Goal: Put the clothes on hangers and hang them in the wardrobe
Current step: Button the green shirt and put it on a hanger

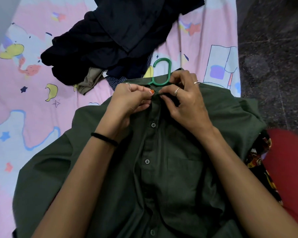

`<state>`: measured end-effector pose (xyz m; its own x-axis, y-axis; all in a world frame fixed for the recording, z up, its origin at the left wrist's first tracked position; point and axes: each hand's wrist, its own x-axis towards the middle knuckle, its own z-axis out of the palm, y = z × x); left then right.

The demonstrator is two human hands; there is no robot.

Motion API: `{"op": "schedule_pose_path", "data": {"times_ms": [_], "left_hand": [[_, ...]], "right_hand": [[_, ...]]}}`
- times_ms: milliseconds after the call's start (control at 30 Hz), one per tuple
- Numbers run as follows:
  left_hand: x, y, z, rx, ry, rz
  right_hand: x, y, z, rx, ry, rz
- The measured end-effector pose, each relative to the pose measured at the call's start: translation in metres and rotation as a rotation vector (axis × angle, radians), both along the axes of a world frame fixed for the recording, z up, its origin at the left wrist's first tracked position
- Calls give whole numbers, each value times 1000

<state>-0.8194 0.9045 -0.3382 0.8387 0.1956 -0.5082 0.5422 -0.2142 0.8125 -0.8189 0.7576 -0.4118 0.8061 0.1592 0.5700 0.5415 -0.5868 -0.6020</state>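
A dark green button-up shirt (pixel 170 169) lies front up on the bed, with a green plastic hanger (pixel 162 71) inside it; only the hook sticks out past the collar. My left hand (pixel 131 98) pinches the left edge of the placket just below the collar. My right hand (pixel 182 98) pinches the opposite edge at the same spot. Both hands meet at the top button area. Two buttons further down the placket look fastened.
A pile of dark navy and black clothes (pixel 113 36) lies on the pink cartoon bedsheet (pixel 33 83) beyond the shirt, with a beige garment (pixel 91 79) under it. Dark stone floor (pixel 273 48) runs along the right. Red and patterned fabric (pixel 286 160) sits at the right edge.
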Motion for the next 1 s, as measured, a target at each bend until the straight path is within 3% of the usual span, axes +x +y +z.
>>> {"op": "schedule_pose_path", "data": {"times_ms": [300, 667, 1000], "left_hand": [[12, -2, 3, 148, 79, -182], [24, 5, 0, 146, 167, -274], [13, 10, -10, 154, 67, -311]], "right_hand": [[3, 4, -1, -36, 6, 107], [2, 8, -5, -127, 55, 85], [2, 8, -10, -177, -9, 13]]}}
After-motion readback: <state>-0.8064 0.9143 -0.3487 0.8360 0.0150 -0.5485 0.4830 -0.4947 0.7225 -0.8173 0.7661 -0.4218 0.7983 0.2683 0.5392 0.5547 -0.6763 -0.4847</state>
